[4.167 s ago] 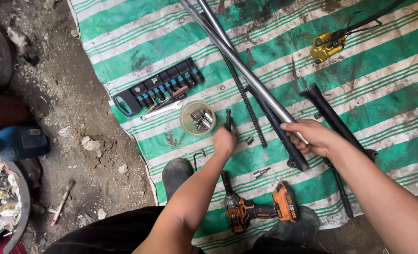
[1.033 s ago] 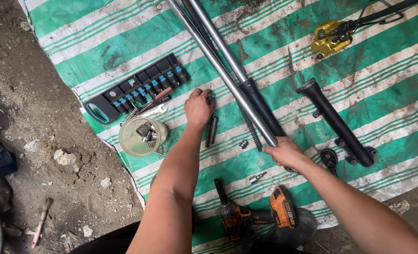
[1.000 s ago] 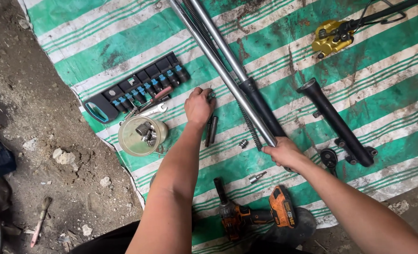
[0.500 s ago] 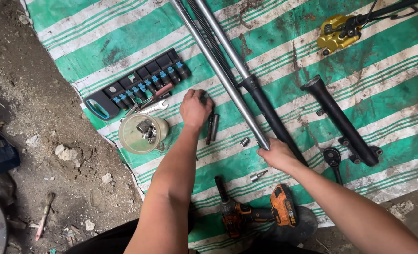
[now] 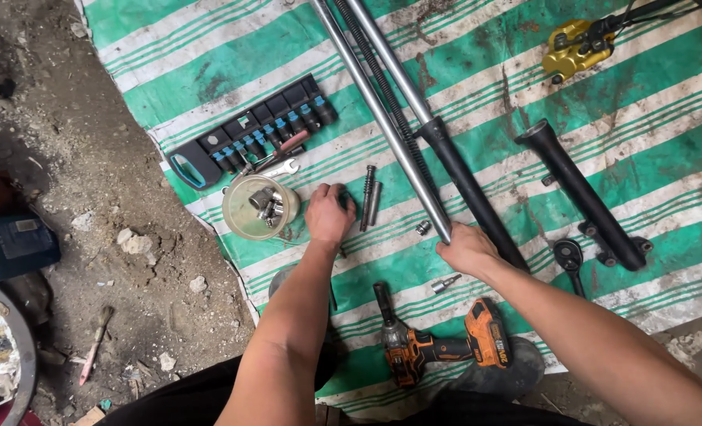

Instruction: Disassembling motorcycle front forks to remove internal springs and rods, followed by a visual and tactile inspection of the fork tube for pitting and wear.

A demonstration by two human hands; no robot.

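Just left of the left hand (image 5: pixel 329 214) sits a clear round tub (image 5: pixel 260 208) holding loose metal sockets, and beyond it a black socket rail (image 5: pixel 252 132) filled with blue-banded bits. The left hand, fingers curled down on the striped tarp (image 5: pixel 209 47), has drawn back from the short rods (image 5: pixel 369 197), now beside its fingertips. The right hand (image 5: pixel 465 248) grips the chrome fork tube (image 5: pixel 378 118) at its near end, as before.

An orange cordless drill (image 5: pixel 445 347) lies on the green striped tarp (image 5: pixel 209 71). A socket rail (image 5: pixel 252 130), a yellow caliper (image 5: pixel 576 47) and a black tube (image 5: pixel 580 193) lie further up.
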